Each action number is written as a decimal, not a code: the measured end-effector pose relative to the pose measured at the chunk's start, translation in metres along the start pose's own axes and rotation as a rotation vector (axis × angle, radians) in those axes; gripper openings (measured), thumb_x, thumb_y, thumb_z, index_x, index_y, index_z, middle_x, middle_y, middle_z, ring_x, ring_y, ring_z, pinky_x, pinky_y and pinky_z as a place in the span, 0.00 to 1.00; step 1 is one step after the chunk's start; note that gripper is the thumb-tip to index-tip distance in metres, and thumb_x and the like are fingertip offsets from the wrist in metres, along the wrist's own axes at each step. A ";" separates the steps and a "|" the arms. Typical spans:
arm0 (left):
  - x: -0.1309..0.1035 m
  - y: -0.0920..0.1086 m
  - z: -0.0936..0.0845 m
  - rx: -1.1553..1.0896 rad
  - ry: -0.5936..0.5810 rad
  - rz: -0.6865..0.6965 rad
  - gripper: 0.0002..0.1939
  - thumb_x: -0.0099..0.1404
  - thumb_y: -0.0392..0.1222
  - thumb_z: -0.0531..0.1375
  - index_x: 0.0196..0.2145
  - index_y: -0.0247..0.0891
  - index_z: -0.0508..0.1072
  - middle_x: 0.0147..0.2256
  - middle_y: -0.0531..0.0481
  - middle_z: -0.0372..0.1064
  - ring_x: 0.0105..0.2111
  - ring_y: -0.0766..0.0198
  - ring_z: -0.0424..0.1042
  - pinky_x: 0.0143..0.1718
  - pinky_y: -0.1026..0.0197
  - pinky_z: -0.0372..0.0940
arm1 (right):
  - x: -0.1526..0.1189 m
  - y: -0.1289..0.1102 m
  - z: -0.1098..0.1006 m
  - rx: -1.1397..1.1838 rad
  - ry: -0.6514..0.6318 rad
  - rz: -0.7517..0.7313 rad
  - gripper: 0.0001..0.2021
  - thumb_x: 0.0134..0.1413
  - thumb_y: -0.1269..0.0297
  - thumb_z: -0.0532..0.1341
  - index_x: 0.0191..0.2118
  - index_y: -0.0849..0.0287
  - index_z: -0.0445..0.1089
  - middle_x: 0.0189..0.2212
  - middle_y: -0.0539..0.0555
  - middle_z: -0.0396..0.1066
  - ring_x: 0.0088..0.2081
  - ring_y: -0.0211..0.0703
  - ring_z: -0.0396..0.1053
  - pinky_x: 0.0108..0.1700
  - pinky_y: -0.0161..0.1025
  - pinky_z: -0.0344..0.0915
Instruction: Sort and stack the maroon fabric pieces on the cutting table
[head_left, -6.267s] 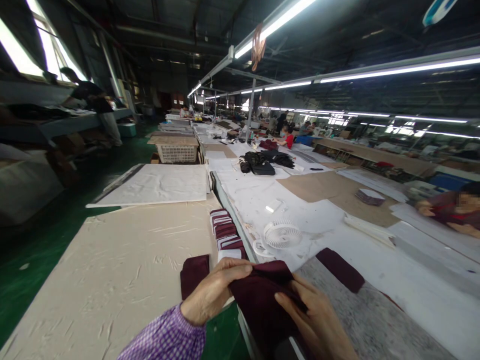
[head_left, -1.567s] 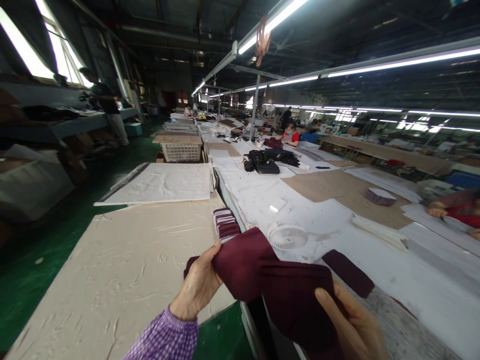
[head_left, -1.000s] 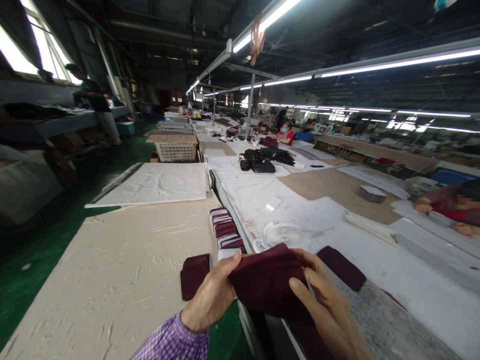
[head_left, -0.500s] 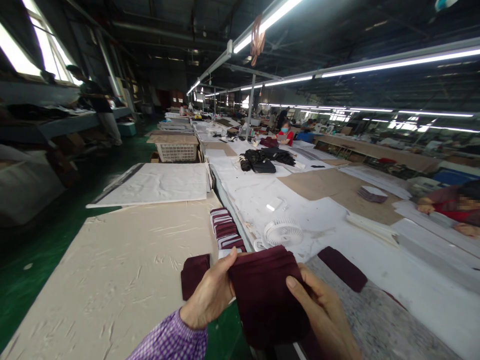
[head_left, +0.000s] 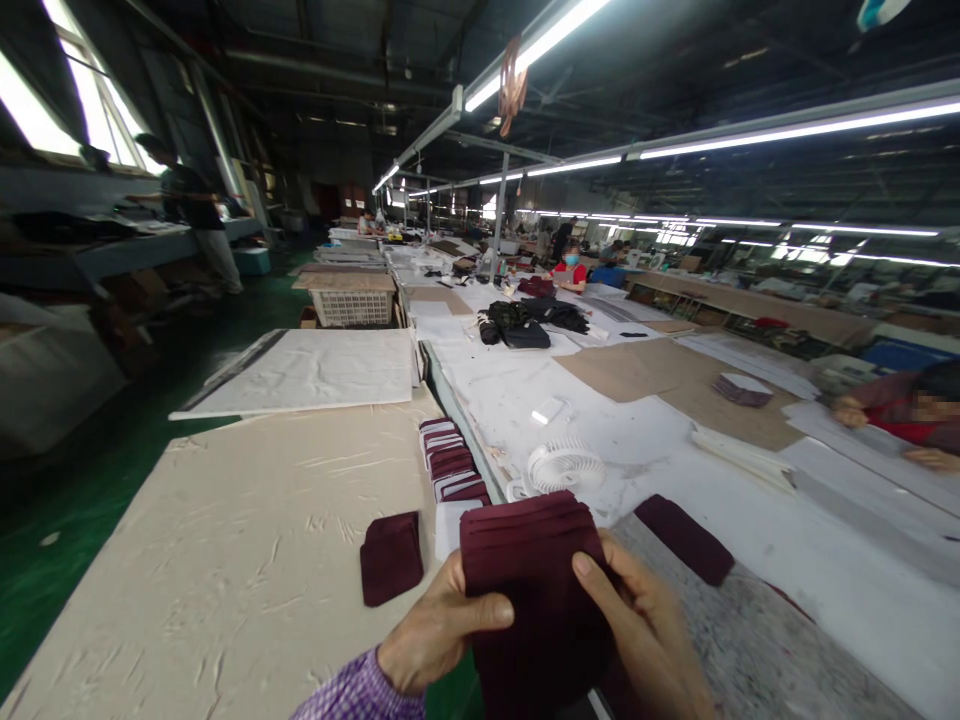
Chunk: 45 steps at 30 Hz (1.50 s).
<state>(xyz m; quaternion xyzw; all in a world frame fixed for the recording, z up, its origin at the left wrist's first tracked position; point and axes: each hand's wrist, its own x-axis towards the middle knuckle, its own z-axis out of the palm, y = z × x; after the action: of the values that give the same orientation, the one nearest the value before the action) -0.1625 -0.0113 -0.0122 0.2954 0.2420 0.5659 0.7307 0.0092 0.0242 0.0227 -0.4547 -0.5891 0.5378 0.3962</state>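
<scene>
Between my hands is a stack of maroon fabric pieces, its layered edges fanned a little at the top. My left hand grips the stack's left side, thumb lying across the front face. On the right side, my right hand pinches it, thumb in front and fingers behind. The stack's lower end runs into shadow at the bottom of the view. Left of my left hand, a small maroon fabric pile lies on the beige-covered table. Another maroon piece lies to the right, on the grey mottled surface.
A row of maroon and pale pieces lines the beige table's right edge. Beyond my hands stands a white fan on the white table. Dark garments lie farther back. A co-worker's hands are at the far right.
My left hand has moved down the stack's left side, its thumb shifting from the top corner onto the front face. My right hand keeps nearly the same hold.
</scene>
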 end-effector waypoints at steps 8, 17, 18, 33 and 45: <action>0.004 -0.010 0.007 -0.061 0.204 0.011 0.13 0.58 0.34 0.63 0.43 0.38 0.77 0.41 0.45 0.78 0.45 0.55 0.73 0.52 0.54 0.63 | 0.002 0.010 -0.001 -0.100 0.038 -0.051 0.12 0.55 0.54 0.58 0.28 0.56 0.65 0.27 0.50 0.68 0.33 0.44 0.67 0.36 0.38 0.67; 0.002 0.000 0.002 -0.013 0.197 -0.080 0.17 0.56 0.33 0.64 0.45 0.37 0.76 0.39 0.43 0.78 0.41 0.54 0.75 0.45 0.56 0.68 | 0.005 0.011 -0.013 -0.229 0.078 -0.237 0.13 0.53 0.58 0.61 0.44 0.53 0.69 0.56 0.56 0.59 0.54 0.48 0.64 0.50 0.41 0.66; 0.002 0.001 0.002 -0.009 0.186 -0.084 0.17 0.56 0.33 0.64 0.45 0.37 0.76 0.39 0.43 0.78 0.41 0.54 0.75 0.45 0.56 0.68 | 0.006 0.010 -0.015 -0.243 0.041 -0.233 0.12 0.53 0.58 0.61 0.44 0.53 0.70 0.55 0.56 0.60 0.53 0.49 0.64 0.49 0.41 0.67; -0.002 0.007 -0.011 0.051 0.114 -0.076 0.16 0.57 0.32 0.64 0.45 0.38 0.76 0.38 0.44 0.79 0.38 0.59 0.77 0.43 0.60 0.68 | 0.002 0.009 -0.009 0.134 -0.095 0.045 0.17 0.44 0.53 0.67 0.40 0.55 0.70 0.46 0.56 0.70 0.43 0.49 0.70 0.45 0.43 0.67; 0.002 0.006 -0.004 0.035 0.148 -0.040 0.16 0.57 0.32 0.64 0.44 0.37 0.77 0.37 0.44 0.79 0.37 0.57 0.77 0.42 0.59 0.69 | 0.001 0.022 0.005 0.065 -0.009 0.094 0.19 0.49 0.54 0.64 0.46 0.58 0.74 0.43 0.57 0.75 0.45 0.53 0.71 0.48 0.45 0.67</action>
<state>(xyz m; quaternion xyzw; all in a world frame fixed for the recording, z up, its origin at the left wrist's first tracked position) -0.1688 -0.0079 -0.0113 0.2607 0.3109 0.5672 0.7167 0.0069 0.0237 0.0002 -0.4662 -0.5512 0.5767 0.3824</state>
